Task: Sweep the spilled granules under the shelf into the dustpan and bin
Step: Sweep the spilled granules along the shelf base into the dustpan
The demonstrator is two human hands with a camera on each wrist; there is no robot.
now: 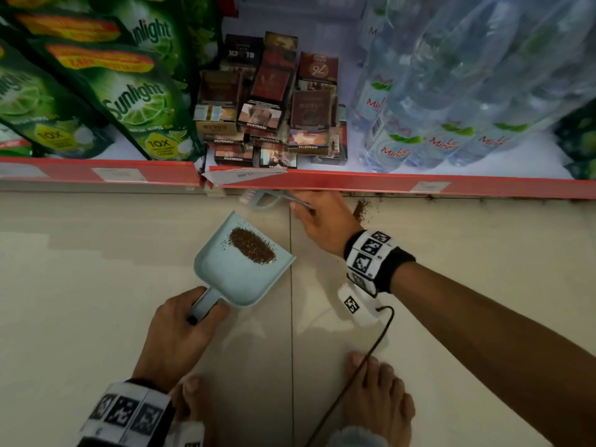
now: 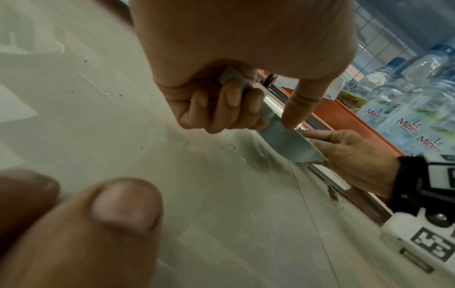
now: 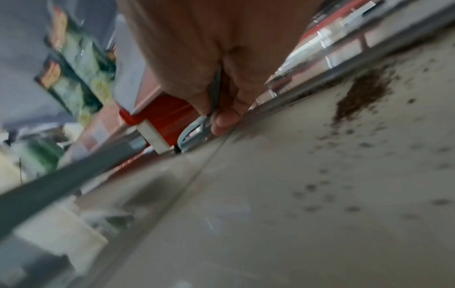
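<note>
A pale blue dustpan sits on the floor tiles with a heap of brown granules in it. My left hand grips its grey handle; the left wrist view shows those fingers curled round it. My right hand holds a small pale blue brush by its handle, the brush head lying at the shelf's foot, left of the hand. A small pile of brown granules lies on the floor by the shelf edge, right of that hand, with scattered granules around it.
The red shelf edge runs across just beyond the hands. On the shelf stand green soap pouches, cigarette packs and water bottles. My bare feet are at the bottom, and a black cable trails from the right wrist.
</note>
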